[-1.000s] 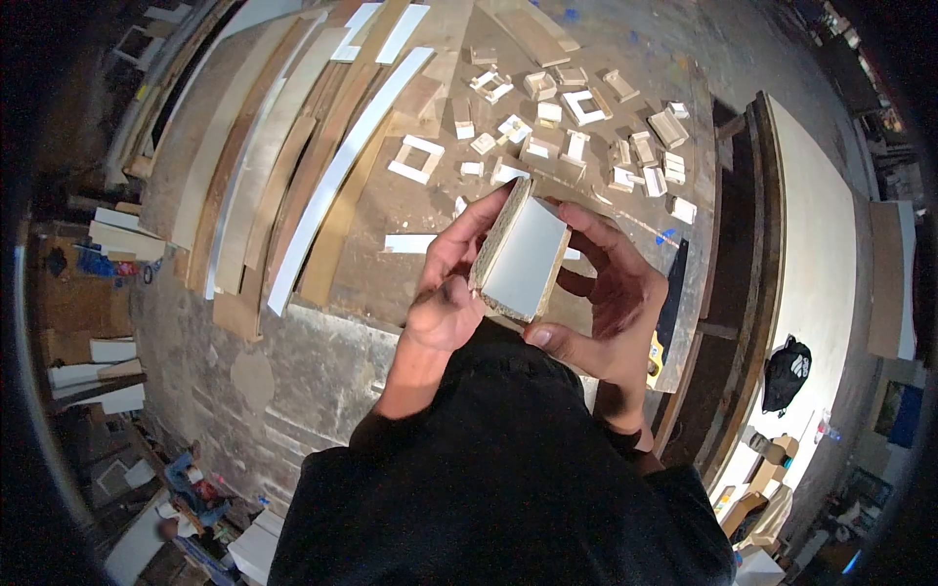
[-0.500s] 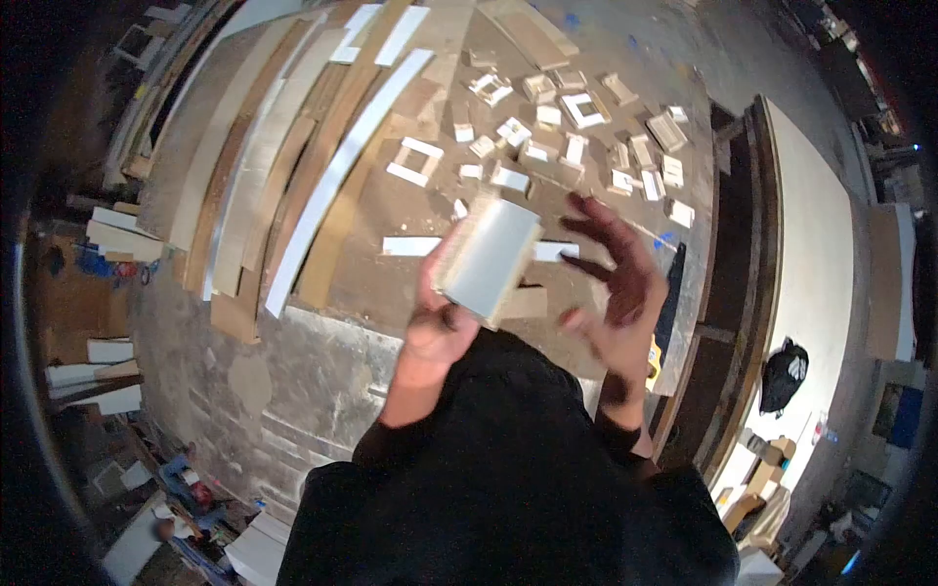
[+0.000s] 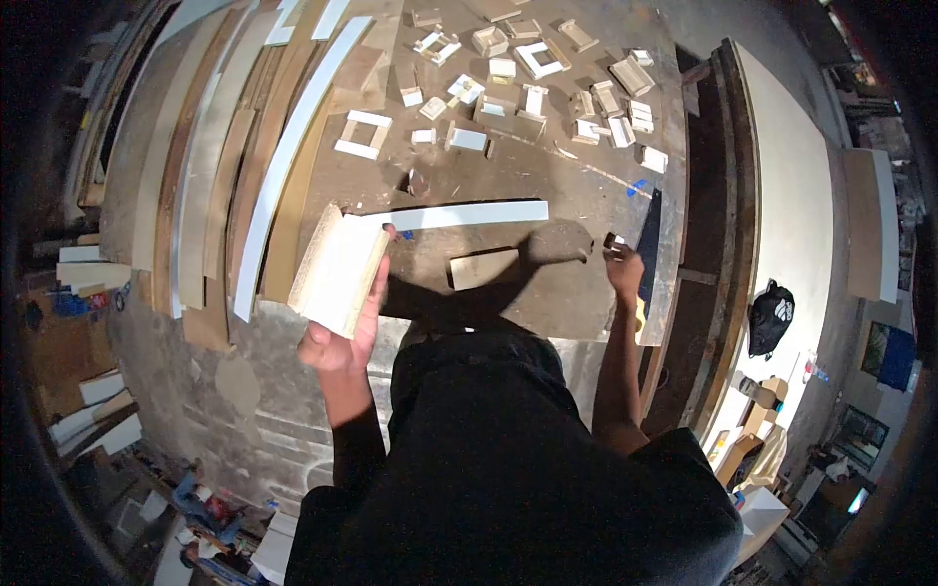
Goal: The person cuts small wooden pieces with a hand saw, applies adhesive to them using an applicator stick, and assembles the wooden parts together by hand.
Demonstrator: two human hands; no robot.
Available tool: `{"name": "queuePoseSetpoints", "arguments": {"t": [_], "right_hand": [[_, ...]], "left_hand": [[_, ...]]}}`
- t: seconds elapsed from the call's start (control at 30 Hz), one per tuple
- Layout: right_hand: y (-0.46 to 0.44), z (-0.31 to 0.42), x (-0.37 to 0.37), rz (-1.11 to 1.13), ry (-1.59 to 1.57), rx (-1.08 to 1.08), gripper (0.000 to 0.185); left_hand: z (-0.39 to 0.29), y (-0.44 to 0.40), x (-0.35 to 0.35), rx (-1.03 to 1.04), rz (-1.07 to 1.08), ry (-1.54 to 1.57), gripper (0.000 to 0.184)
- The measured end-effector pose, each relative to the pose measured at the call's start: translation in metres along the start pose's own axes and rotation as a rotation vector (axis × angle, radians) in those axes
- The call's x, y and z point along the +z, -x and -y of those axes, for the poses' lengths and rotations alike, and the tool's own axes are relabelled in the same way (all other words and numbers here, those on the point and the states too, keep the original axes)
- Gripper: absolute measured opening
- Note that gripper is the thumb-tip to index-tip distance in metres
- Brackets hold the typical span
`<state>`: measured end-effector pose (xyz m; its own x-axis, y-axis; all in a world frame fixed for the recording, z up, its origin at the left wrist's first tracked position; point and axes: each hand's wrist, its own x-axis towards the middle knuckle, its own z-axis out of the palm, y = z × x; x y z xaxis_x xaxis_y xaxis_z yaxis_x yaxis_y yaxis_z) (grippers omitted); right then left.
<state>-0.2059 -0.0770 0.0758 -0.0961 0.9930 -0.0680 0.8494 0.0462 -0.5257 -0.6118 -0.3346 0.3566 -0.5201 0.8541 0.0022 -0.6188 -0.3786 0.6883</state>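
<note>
We hold the white-faced wooden piece (image 3: 338,273) in our left hand (image 3: 350,354), over the table (image 3: 572,308), its long axis leaning up and rightward. A white strip (image 3: 479,213) lies beyond; an offcut (image 3: 482,270) sits between our hands. Our right hand (image 3: 625,271), its grip unclear, has left the piece for beside the saw (image 3: 650,230).
</note>
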Motion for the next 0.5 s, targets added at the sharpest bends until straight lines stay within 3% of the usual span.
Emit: {"name": "queuePoseSetpoints", "arguments": {"t": [0.17, 0.37, 0.5], "right_hand": [[0.015, 0.035, 0.043, 0.083, -0.018, 0.132, 0.045], [-0.006, 0.079, 0.072, 0.082, -0.128, -0.008, 0.045], [-0.058, 0.071, 0.091, -0.046, 0.005, -0.060, 0.041]], "left_hand": [[-0.009, -0.007, -0.017, 0.058, -0.054, 0.025, 0.110], [-0.027, -0.021, -0.043, 0.074, -0.086, 0.039, 0.112], [-0.040, -0.034, -0.059, 0.070, -0.097, 0.065, 0.111]]}}
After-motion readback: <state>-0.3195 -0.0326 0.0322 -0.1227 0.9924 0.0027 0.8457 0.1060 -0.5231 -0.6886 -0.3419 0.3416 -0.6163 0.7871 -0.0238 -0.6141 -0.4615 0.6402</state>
